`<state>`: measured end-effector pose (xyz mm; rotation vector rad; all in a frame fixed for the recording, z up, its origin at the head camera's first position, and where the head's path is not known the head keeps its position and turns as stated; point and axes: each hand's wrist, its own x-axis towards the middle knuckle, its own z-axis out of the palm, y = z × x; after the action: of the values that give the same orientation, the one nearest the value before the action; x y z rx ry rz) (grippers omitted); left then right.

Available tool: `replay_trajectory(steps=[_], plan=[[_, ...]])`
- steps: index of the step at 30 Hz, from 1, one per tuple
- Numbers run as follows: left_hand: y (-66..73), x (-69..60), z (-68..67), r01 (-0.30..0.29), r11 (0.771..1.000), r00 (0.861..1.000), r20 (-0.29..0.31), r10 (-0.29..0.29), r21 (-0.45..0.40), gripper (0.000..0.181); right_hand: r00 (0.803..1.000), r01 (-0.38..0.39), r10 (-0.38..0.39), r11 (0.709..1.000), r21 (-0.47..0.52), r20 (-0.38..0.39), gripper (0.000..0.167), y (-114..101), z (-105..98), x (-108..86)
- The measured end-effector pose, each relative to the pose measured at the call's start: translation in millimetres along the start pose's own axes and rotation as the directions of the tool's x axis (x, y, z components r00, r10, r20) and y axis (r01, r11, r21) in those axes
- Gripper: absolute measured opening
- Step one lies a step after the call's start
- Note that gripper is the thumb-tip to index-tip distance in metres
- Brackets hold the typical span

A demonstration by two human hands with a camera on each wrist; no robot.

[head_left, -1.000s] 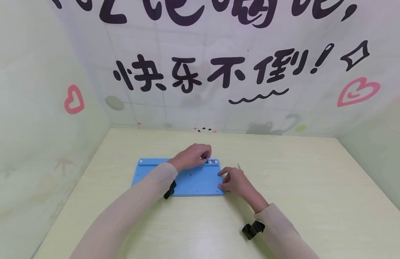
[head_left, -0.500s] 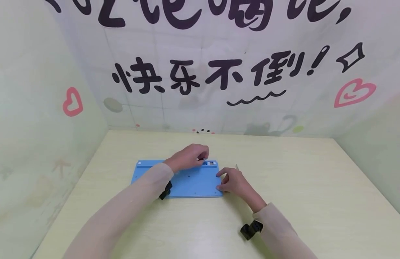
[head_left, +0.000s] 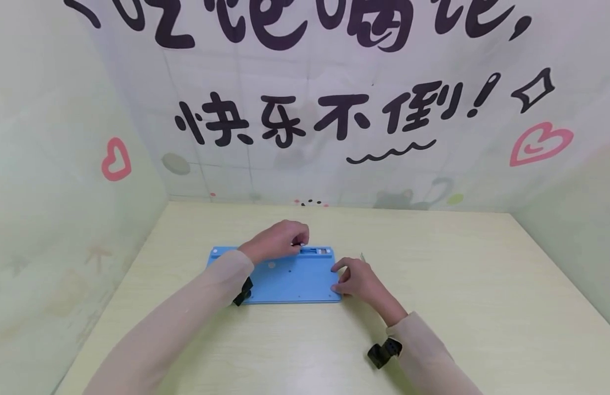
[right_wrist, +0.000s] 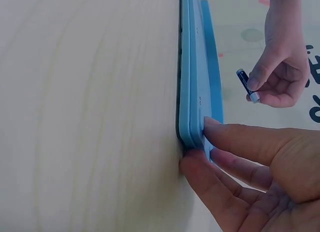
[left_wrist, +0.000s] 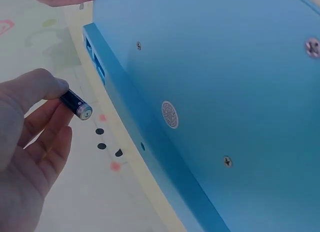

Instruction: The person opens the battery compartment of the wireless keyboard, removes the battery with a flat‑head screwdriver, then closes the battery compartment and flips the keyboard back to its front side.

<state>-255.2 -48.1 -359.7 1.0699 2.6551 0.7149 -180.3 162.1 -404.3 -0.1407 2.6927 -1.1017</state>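
A blue keyboard [head_left: 305, 282] lies face down on the table, its screws and a round sticker [left_wrist: 170, 115] showing. Along its raised far edge, near the right end, is an uncovered battery compartment [head_left: 312, 251]. My left hand [head_left: 277, 240] pinches a small dark battery [left_wrist: 75, 103] between thumb and fingers, beside that edge and apart from the compartment in the left wrist view. My right hand [head_left: 359, 280] grips the keyboard's right edge, thumb on the upturned back and a fingertip at the lower side in the right wrist view.
A thin metallic tip [head_left: 363, 256] sticks out behind the right hand; the rest of it is hidden. The pale wooden table [head_left: 458, 285] is bounded by a printed back wall [head_left: 305, 181] and side walls.
My left hand has moved left along the keyboard's far edge, leaving more of the battery compartment in sight. The right hand keeps its place on the right edge.
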Motion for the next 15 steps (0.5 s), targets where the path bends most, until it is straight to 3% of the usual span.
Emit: replay_trajectory(steps=[8, 15], plan=[[-9.1, -5.7, -0.8, 0.023, 1.000, 1.000, -0.020, -0.023, 0.017, 0.010, 1.000, 0.017, -0.017, 1.000, 0.005, -0.016, 0.030, 1.9, 0.2, 0.3], [-18.5, -9.4, -4.0, 0.080, 0.997, 0.997, -0.022, -0.080, -0.012, 0.010, 0.999, 0.021, -0.020, 0.999, 0.029, -0.035, 0.030, 2.6, 0.9, -1.1]])
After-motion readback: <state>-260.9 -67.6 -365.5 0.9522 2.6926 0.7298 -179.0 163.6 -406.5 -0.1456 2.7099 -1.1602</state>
